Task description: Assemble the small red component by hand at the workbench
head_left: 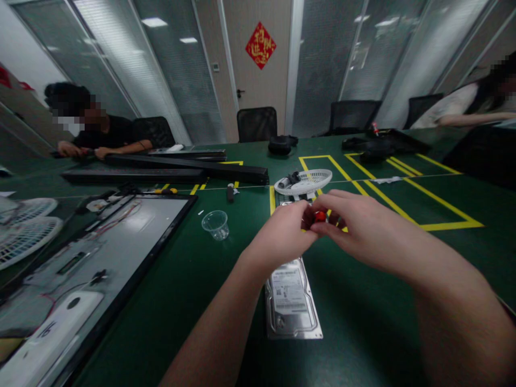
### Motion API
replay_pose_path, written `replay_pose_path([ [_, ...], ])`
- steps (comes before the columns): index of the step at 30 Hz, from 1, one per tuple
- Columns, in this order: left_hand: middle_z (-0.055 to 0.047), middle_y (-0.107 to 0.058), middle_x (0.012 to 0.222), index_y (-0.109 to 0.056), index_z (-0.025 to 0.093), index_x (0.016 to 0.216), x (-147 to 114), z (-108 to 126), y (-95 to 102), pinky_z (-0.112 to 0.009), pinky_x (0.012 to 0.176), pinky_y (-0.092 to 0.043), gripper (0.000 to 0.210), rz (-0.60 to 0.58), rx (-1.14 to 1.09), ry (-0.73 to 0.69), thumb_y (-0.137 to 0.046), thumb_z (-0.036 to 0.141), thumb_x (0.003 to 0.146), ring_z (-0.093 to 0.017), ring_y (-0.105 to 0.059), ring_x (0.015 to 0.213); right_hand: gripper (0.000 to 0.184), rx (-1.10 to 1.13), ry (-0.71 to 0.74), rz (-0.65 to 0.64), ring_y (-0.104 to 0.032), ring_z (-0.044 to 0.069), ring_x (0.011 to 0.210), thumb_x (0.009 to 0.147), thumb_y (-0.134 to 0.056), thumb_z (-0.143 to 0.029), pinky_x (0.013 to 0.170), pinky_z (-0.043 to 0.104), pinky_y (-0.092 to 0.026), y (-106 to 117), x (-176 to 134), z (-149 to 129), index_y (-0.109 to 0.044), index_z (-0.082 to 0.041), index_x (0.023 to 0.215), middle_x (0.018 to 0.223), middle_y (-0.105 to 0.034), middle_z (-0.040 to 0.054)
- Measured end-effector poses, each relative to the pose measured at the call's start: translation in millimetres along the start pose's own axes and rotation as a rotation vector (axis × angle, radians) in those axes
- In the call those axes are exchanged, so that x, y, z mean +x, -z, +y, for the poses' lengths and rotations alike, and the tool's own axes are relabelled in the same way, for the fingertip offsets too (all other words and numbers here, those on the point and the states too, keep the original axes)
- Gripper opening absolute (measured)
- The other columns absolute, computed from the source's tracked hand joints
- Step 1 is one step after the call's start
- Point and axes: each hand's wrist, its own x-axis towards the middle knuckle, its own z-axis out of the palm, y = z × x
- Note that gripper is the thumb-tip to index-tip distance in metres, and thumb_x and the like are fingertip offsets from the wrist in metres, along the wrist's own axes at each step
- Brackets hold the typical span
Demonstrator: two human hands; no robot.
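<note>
My left hand (282, 231) and my right hand (355, 220) meet above the far end of a silver hard drive (293, 306) with a white label. A small, shiny red piece (320, 216) shows between my fingers. My right thumb and forefinger pinch it; its exact kind is too small to tell. The left fingers are curled against the right ones, and what they hold is hidden. The drive lies flat on the green table under my wrists. Just beyond my hands is a white mesh basket (318, 180) with dark parts inside.
A clear plastic cup (216, 224) stands left of my hands. An opened display panel (133, 236) lies at the left, with a white device (60, 333) on it. Long black bars (181, 167) lie farther back. Co-workers sit at the far left and far right.
</note>
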Motion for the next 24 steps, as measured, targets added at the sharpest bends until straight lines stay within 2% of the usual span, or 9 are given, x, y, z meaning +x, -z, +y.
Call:
replay_pose_path([
  [3, -0.011, -0.082, 0.108, -0.071, 0.017, 0.103, -0.3, -1.1, -0.1, -0.037, 0.081, -0.06, 0.013, 0.018, 0.018, -0.004, -0.07, 0.019, 0.09, -0.026, -0.076, 0.096, 0.029, 0.026, 0.055, -0.012, -0.07, 0.025, 0.098, 0.096, -0.057, -0.004, 0.083, 0.037, -0.05, -0.8, 0.3, -1.3, -0.076, -0.021, 0.11, 0.113, -0.073, 0.0086],
  [5, -0.011, -0.081, 0.11, -0.07, 0.017, 0.105, -0.8, -0.8, -0.4, -0.038, 0.082, -0.06, 0.018, 0.042, 0.018, -0.01, -0.073, 0.021, 0.088, -0.026, -0.076, 0.098, 0.027, 0.007, 0.042, -0.006, -0.07, 0.026, 0.096, 0.097, -0.056, -0.005, 0.082, 0.038, -0.049, -1.7, 1.5, -1.1, -0.076, -0.02, 0.109, 0.111, -0.073, 0.0093],
  [8, -0.009, -0.081, 0.107, -0.07, 0.018, 0.104, -1.2, 0.6, -0.6, -0.037, 0.079, -0.06, 0.022, 0.04, 0.025, -0.016, -0.078, 0.025, 0.085, -0.027, -0.075, 0.096, 0.009, -0.037, -0.028, -0.004, -0.068, 0.026, 0.085, 0.1, -0.066, -0.018, 0.072, 0.037, -0.046, -2.6, 3.0, 0.0, -0.075, -0.019, 0.101, 0.098, -0.074, 0.0084],
  [11, -0.009, -0.08, 0.099, -0.071, 0.018, 0.097, -0.7, 0.3, -0.2, -0.037, 0.077, -0.058, 0.011, 0.007, 0.044, -0.021, -0.074, 0.023, 0.087, -0.026, -0.074, 0.091, 0.011, -0.053, -0.072, -0.016, -0.066, 0.026, 0.079, 0.101, -0.069, -0.03, 0.068, 0.037, -0.044, -2.2, 2.4, 0.8, -0.074, -0.021, 0.098, 0.09, -0.073, 0.0068],
  [13, -0.01, -0.081, 0.103, -0.072, 0.017, 0.101, 0.0, -1.1, -0.2, -0.037, 0.08, -0.06, 0.012, -0.006, 0.021, -0.023, -0.07, 0.02, 0.089, -0.025, -0.075, 0.094, 0.008, -0.041, -0.039, -0.008, -0.068, 0.027, 0.085, 0.1, -0.067, -0.023, 0.073, 0.038, -0.047, -1.4, 1.3, 1.0, -0.074, -0.021, 0.104, 0.098, -0.074, 0.0077],
  [16, -0.011, -0.081, 0.11, -0.073, 0.017, 0.106, 0.9, -3.6, -0.8, -0.038, 0.084, -0.061, 0.016, -0.012, -0.005, -0.007, -0.069, 0.017, 0.091, -0.026, -0.075, 0.098, 0.024, -0.007, 0.038, 0.01, -0.07, 0.026, 0.096, 0.095, -0.059, -0.006, 0.082, 0.038, -0.049, -0.7, 0.4, 1.3, -0.074, -0.02, 0.109, 0.109, -0.074, 0.0089],
  [18, -0.012, -0.081, 0.109, -0.072, 0.017, 0.107, 0.9, -4.1, -1.4, -0.039, 0.083, -0.061, 0.017, 0.0, 0.002, 0.003, -0.072, 0.019, 0.09, -0.026, -0.075, 0.098, 0.026, 0.007, 0.062, 0.016, -0.07, 0.026, 0.097, 0.095, -0.057, -0.004, 0.084, 0.038, -0.05, -0.8, 0.8, 1.5, -0.074, -0.02, 0.107, 0.109, -0.074, 0.0089],
  [21, -0.011, -0.08, 0.111, -0.07, 0.018, 0.108, 0.2, -2.7, -1.7, -0.038, 0.082, -0.06, 0.029, 0.017, 0.018, 0.006, -0.082, 0.025, 0.083, -0.027, -0.075, 0.099, 0.015, -0.002, 0.028, 0.012, -0.07, 0.025, 0.09, 0.098, -0.063, -0.012, 0.077, 0.036, -0.048, -1.4, 2.0, 1.3, -0.074, -0.02, 0.105, 0.101, -0.075, 0.0081],
  [24, -0.009, -0.08, 0.104, -0.07, 0.018, 0.1, -0.5, -0.8, -1.1, -0.038, 0.078, -0.058, 0.02, 0.018, 0.053, -0.003, -0.079, 0.026, 0.084, -0.027, -0.074, 0.094, 0.007, -0.037, -0.065, -0.005, -0.067, 0.025, 0.077, 0.1, -0.07, -0.026, 0.066, 0.035, -0.043, -1.2, 1.9, 0.0, -0.074, -0.021, 0.099, 0.088, -0.074, 0.0061],
])
